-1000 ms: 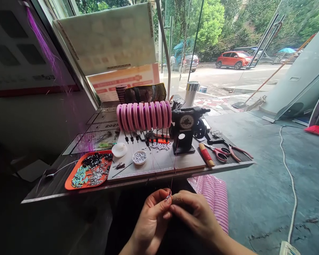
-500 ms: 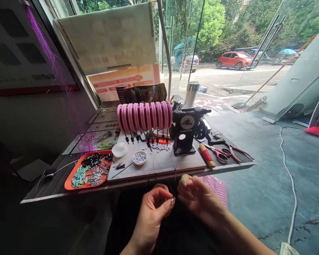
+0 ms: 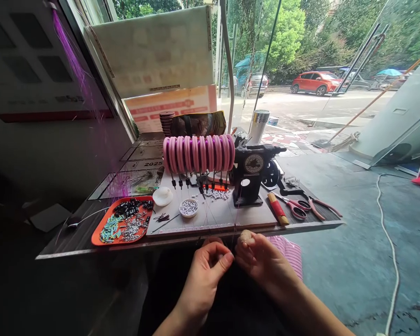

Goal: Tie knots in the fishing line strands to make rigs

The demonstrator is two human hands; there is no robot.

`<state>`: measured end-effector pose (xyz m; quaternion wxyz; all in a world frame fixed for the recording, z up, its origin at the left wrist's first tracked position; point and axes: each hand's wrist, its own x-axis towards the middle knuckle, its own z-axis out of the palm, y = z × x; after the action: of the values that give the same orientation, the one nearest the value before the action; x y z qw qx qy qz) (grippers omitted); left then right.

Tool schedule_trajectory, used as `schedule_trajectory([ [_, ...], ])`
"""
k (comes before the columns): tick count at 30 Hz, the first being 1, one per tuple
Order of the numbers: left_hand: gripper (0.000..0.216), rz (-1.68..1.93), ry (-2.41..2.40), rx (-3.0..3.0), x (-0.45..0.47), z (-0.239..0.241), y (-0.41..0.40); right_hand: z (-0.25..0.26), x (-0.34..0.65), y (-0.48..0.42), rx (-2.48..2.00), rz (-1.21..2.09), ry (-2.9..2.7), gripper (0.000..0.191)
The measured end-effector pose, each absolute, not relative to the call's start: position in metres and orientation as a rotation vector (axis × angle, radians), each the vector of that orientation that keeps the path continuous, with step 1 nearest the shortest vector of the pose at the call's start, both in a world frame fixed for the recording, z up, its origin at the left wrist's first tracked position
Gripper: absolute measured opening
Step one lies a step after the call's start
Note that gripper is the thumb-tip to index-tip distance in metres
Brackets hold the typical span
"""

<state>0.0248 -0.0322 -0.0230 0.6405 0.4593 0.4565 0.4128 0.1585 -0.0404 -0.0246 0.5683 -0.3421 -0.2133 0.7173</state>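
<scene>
My left hand [image 3: 207, 270] is closed in a pinch just below the table's front edge; whatever lies between thumb and forefinger is hidden. Close beside it, my right hand [image 3: 255, 254] has its fingers curled, with a pale covering on one fingertip. A thin thread [image 3: 236, 217] runs down from the winder to the right hand's fingers. Above the board stands a row of pink ring spools [image 3: 199, 154], joined to a black hand-cranked winder [image 3: 250, 172] with a round dial. More fine lines drop from the spools towards my hands.
An orange tray [image 3: 95, 237] of small black, green and metal parts sits left. On the white board [image 3: 210, 224] are a dish of white beads [image 3: 189, 208] and a white lid [image 3: 162, 196]. Scissors [image 3: 297, 211], pliers [image 3: 317, 210] and a red-wrapped stick [image 3: 277, 209] lie right.
The small shiny metal piece seen at my left fingertips is now out of sight, and the left thumb has come up nearer the right hand. The view has shifted slightly left.
</scene>
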Motion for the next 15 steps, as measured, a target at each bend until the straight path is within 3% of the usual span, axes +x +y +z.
schedule_trajectory([
  [12,0.029,0.803,0.894,0.831,0.013,-0.020,-0.023,-0.034,0.156,-0.037,-0.861,1.629,-0.699,0.025],
  [15,0.026,0.855,0.912,0.918,-0.006,-0.008,-0.021,-0.034,0.155,-0.033,-0.931,1.566,-0.989,0.023],
])
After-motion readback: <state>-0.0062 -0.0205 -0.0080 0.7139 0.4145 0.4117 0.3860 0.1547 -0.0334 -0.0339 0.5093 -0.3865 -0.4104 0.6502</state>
